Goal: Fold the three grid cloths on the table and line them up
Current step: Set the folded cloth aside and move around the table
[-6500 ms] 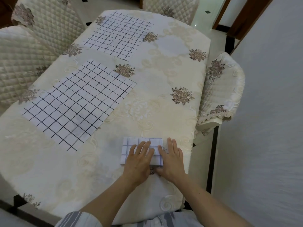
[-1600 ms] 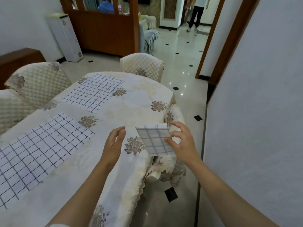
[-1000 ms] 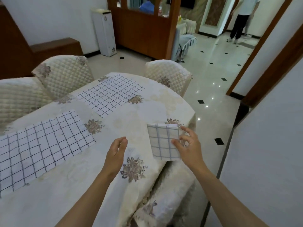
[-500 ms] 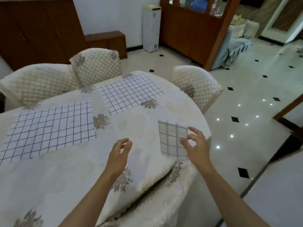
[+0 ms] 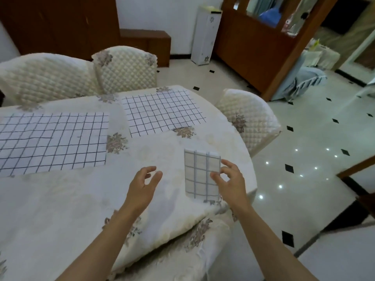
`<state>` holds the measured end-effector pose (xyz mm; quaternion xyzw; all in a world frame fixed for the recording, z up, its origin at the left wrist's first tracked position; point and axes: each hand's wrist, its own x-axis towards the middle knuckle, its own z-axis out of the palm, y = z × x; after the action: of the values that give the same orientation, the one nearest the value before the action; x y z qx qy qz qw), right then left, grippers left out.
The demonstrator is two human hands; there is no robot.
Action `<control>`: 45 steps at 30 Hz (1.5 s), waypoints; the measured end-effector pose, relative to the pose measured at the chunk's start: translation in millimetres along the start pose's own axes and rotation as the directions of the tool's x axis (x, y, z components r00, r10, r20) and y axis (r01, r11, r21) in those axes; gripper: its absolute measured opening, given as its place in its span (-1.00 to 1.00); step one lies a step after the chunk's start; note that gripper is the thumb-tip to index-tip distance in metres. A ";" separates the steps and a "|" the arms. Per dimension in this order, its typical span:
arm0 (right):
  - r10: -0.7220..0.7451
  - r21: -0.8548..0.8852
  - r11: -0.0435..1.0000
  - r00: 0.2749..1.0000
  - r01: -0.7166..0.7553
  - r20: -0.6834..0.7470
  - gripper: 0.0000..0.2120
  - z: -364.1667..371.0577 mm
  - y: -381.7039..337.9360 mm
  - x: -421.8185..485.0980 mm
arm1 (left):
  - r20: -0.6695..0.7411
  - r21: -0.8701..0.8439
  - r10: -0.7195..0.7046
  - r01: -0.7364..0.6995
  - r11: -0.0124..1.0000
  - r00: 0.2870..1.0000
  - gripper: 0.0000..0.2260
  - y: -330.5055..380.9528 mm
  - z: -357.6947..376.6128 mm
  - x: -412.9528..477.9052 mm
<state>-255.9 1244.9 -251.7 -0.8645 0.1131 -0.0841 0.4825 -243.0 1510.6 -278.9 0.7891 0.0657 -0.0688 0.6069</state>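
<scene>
Folded grid cloth (image 5: 202,175): a small rectangle, pale with grey-blue lines, long side running away from me. My right hand (image 5: 231,183) pinches its right edge, thumb on top; the cloth sits at 9 o'clock from that hand, over the table (image 5: 60,209) near its right rim. I cannot tell whether it touches the tablecloth.

Left hand (image 5: 142,185): at the cloth's 9 o'clock, apart from it, fingers loosely curved, holding nothing.

Near spread grid cloth (image 5: 52,140) lies flat at 10 o'clock. Far spread grid cloth (image 5: 162,112) lies flat at 12 o'clock.
</scene>
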 end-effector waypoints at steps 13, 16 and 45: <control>-0.002 0.086 0.996 0.951 -0.026 0.308 -0.86 -24.2 66.2 86.5 | -0.290 0.032 -0.128 0.143 0.989 0.948 -0.67 18.1 109.6 -9.6; -0.014 0.052 0.999 0.927 -0.006 0.375 -0.86 -25.5 66.8 98.7 | -0.339 0.007 -0.152 0.164 0.986 0.929 -0.67 19.9 120.6 -20.3; 0.146 -0.108 0.989 0.852 -0.105 0.503 -0.72 81.5 74.1 164.9 | -0.511 -0.048 -0.313 0.337 0.940 0.800 -0.59 -4.6 86.7 3.6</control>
<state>-85.3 1228.0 -351.3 -0.8645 0.0410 0.1832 0.4662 -242.9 1428.0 -306.0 0.7691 0.3572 0.0387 0.5285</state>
